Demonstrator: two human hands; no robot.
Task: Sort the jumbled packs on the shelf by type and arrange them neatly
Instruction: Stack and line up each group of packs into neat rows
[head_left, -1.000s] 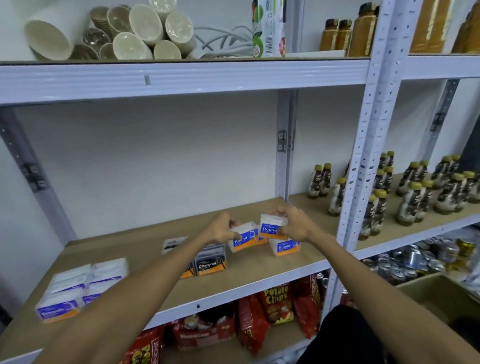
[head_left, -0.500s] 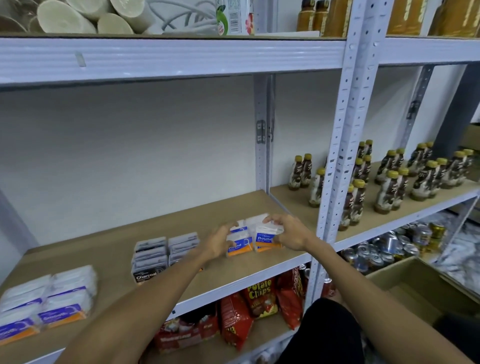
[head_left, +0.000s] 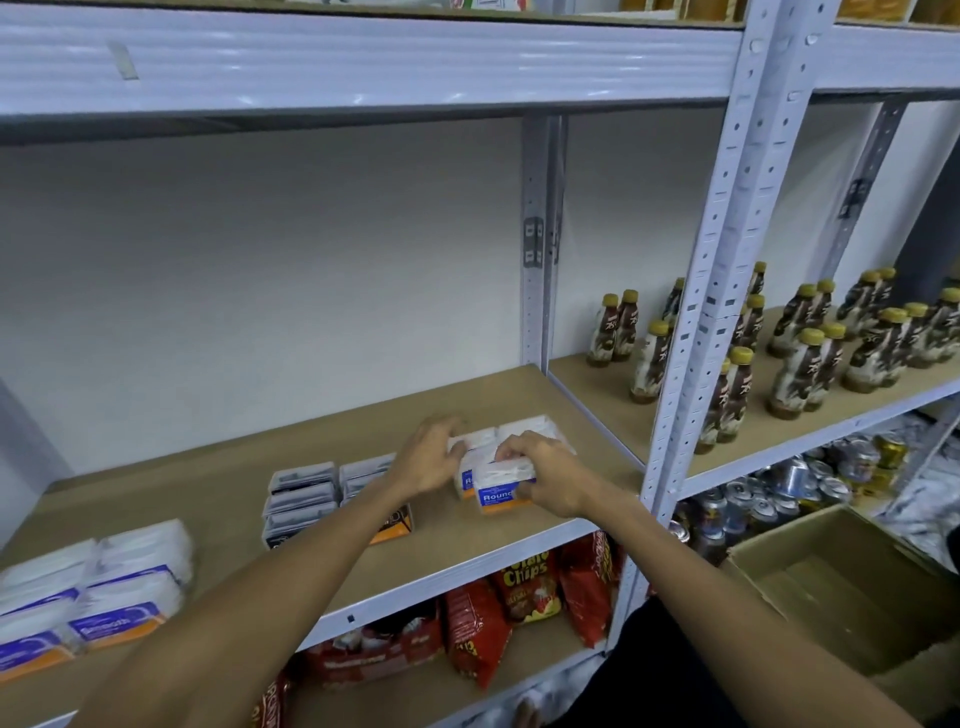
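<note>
Shelf (head_left: 218, 499), wooden board in a pale metal frame: carries all 3 pack types we are sorting.

Item 1, flat white packs (head_left: 93, 592), blue-and-orange label, far left near the front edge. Largest type. We count 4, lying in 2 rows of 2, possibly stacked; we cannot tell. We judge them soft, light, film-wrapped and a little slippery; best taken by the 2 long sides.

Item 2, dark packs (head_left: 311, 493), orange strip at the front, middle of the shelf. At least 6 in 2 columns, partly hidden by our left forearm. We judge them stiff clear cases, light, safe to pinch at the side walls.

Item 3, Round packs (head_left: 501, 486), white with blue-and-orange label, right end of the shelf, just beside the upright. We make out about 4, pressed together; the exact count is hidden by our hands. We judge them small, light, slightly springy; grip across the top edges, gently, so the wrap does not crumple.

Left hand (head_left: 431, 460): fingers curled against the left side of the Round group, touching it.

Right hand (head_left: 540, 480): fingers closed over the top of the front Round pack, thumb at its front face.
</note>
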